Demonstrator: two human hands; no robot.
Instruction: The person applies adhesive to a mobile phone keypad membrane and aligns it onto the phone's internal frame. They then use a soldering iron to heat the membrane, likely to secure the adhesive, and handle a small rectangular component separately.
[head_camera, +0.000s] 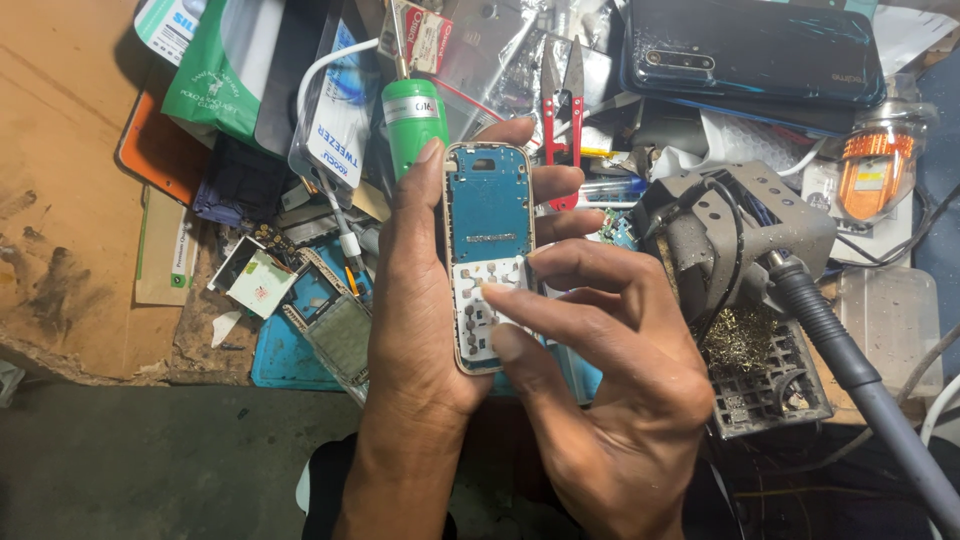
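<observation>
- My left hand (420, 300) clasps the opened phone (487, 250) by its long edges; light, stiff, fragile, I judge
- My right hand (600, 390), fingers spread, presses its white keypad (480, 300)

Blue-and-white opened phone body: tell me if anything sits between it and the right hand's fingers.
Nothing visible does. The right hand has fingertips directly on the white keypad area of the opened phone body, which the left hand grips.

The left hand (420, 300) grips a small opened phone body with blue board and white keypad sheet (488, 250). The right hand (600, 370) has fingertips (497, 290) on the keypad. Right of it, a grey soldering-iron stand (740, 230).
</observation>
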